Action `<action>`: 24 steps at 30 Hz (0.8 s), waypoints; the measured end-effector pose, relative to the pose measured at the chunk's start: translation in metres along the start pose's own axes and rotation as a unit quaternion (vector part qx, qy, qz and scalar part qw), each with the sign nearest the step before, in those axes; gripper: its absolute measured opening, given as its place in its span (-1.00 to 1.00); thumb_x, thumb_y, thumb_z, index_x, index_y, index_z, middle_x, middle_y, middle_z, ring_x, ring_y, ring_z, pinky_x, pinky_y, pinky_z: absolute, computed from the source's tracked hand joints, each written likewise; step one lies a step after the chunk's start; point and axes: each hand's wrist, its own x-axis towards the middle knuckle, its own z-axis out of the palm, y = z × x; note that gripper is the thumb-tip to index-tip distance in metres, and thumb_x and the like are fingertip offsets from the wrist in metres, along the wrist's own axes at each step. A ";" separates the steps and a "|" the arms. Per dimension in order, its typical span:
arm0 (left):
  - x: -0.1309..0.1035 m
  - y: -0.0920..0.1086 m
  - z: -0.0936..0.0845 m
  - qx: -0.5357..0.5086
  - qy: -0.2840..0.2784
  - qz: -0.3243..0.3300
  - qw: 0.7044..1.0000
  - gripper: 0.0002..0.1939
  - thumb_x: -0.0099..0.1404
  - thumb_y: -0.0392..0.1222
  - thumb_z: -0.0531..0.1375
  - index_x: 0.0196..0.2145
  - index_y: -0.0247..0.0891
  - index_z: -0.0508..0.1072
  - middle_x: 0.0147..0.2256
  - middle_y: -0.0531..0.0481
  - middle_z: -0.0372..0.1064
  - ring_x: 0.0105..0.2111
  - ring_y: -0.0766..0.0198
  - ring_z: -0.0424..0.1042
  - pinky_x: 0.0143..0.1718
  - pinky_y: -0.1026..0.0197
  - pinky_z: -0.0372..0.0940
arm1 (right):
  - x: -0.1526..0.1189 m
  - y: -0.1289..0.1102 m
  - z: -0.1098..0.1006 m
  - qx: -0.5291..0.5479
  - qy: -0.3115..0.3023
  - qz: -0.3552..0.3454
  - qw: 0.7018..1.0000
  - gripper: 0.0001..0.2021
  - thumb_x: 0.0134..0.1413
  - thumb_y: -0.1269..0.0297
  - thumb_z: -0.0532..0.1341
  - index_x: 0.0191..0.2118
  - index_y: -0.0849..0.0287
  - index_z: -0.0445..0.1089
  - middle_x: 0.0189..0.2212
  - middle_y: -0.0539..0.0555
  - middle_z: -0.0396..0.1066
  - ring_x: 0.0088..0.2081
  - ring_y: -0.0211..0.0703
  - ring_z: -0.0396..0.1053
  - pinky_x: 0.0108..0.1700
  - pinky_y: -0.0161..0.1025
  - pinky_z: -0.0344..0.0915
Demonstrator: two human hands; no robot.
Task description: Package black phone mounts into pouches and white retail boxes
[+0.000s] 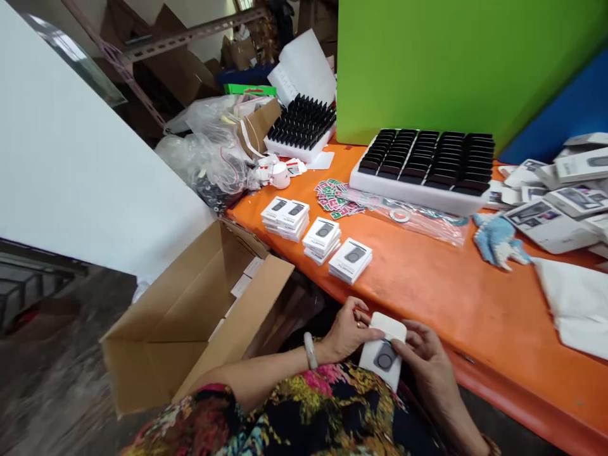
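Note:
Close to my body, below the table's front edge, I hold a small white box with a dark round device printed on its face. My left hand closes on its upper left side, thumb across the front. On the other side, my right hand grips the upper right part, its thumb near the printed picture. The box's top end looks raised, perhaps an unfolded flap. Just beyond my hands, similar white boxes stand in stacks: a near stack, a middle stack and a far stack.
An open cardboard carton stands left of the orange table, with white boxes inside. White foam trays hold rows of black pieces: one tray by the green panel, another tray farther left. Loose white boxes and a blue-white cloth lie right.

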 end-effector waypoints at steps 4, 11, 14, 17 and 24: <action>-0.013 -0.005 -0.004 0.056 -0.021 0.028 0.998 -0.57 0.00 0.05 0.36 -0.31 -0.32 0.41 -0.43 0.09 0.31 -0.48 0.43 0.22 -0.42 0.31 0.13 | -0.012 0.000 0.009 -0.030 0.041 -0.064 0.997 -0.55 -0.35 0.08 0.47 -0.35 0.11 0.29 -0.48 -0.02 0.44 -0.44 -0.19 0.40 -0.38 -0.27 0.35; -0.021 0.005 0.000 0.151 -0.025 0.090 0.984 -0.72 0.13 -0.02 0.27 -0.47 -0.33 0.43 -0.46 0.04 0.33 -0.42 0.35 0.26 -0.34 0.28 0.17 | -0.023 -0.005 0.008 -0.103 0.018 -0.054 0.993 -0.60 -0.28 -0.03 0.41 -0.59 0.18 0.31 -0.64 -0.07 0.29 -0.57 -0.30 0.22 -0.52 -0.35 0.21; -0.026 0.008 0.008 0.141 0.010 0.094 0.985 -0.77 0.09 -0.10 0.29 -0.49 -0.31 0.38 -0.50 0.08 0.28 -0.46 0.38 0.24 -0.37 0.29 0.16 | -0.022 -0.004 0.007 -0.064 0.036 -0.058 0.996 -0.59 -0.36 0.05 0.46 -0.44 0.13 0.31 -0.64 -0.12 0.31 -0.60 -0.31 0.24 -0.55 -0.38 0.22; -0.031 0.009 0.009 0.066 0.033 0.051 0.996 -0.63 -0.02 -0.14 0.36 -0.27 -0.30 0.39 -0.49 0.15 0.26 -0.52 0.44 0.21 -0.44 0.31 0.14 | -0.016 -0.002 0.002 -0.035 -0.007 -0.020 0.999 -0.45 -0.37 0.13 0.48 -0.18 0.07 0.31 -0.55 -0.10 0.42 -0.52 -0.24 0.37 -0.46 -0.34 0.34; -0.050 0.003 -0.012 -0.035 0.034 -0.012 0.999 -0.46 -0.28 0.09 0.45 -0.42 -0.35 0.46 -0.50 0.11 0.32 -0.51 0.43 0.22 -0.41 0.29 0.14 | -0.010 0.004 0.008 -0.158 -0.074 0.000 0.985 -0.62 -0.38 0.07 0.47 -0.41 0.17 0.42 -0.46 0.04 0.48 -0.42 -0.14 0.42 -0.40 -0.30 0.39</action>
